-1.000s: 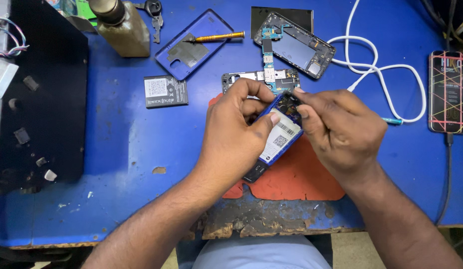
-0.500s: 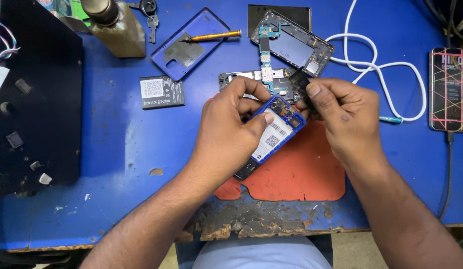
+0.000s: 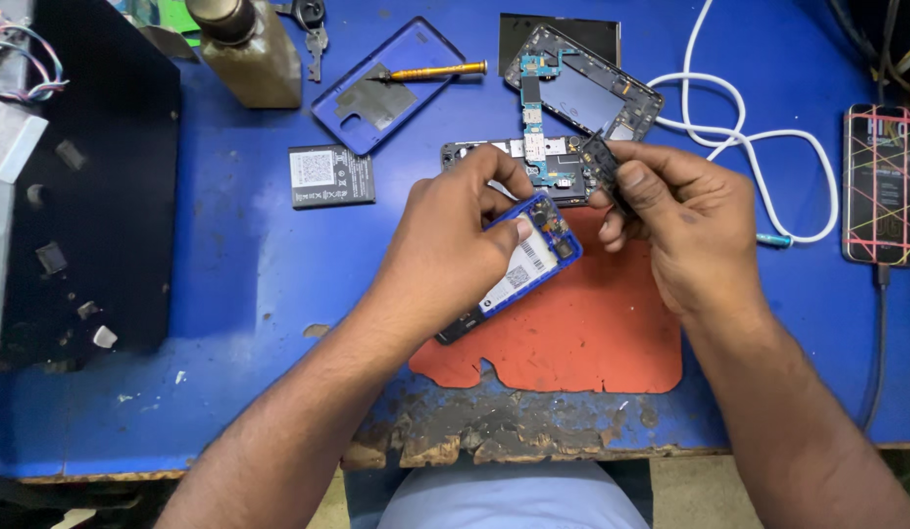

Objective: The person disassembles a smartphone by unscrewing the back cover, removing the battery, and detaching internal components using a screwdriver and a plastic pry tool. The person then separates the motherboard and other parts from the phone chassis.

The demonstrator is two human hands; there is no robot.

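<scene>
My left hand [image 3: 453, 247] grips a blue-framed phone [image 3: 521, 266] with its back off, tilted over an orange mat [image 3: 572, 338]. A white label and inner parts show inside the phone. My right hand [image 3: 682, 217] is just right of the phone's top end and pinches a small black part [image 3: 602, 163] between thumb and fingers. Behind both hands lies a stripped phone body with a circuit board [image 3: 536, 157].
On the blue table are a blue back cover [image 3: 381, 86] with a yellow screwdriver [image 3: 437, 71], a battery [image 3: 329, 176], a dark phone frame [image 3: 584, 86], a white cable [image 3: 744, 116], a patterned phone [image 3: 882, 184], a bottle [image 3: 247, 49] and a black panel [image 3: 82, 176].
My right hand has drawn up and to the right from the phone's top end, now pinching the small black part. My left hand has kept its hold on the phone.
</scene>
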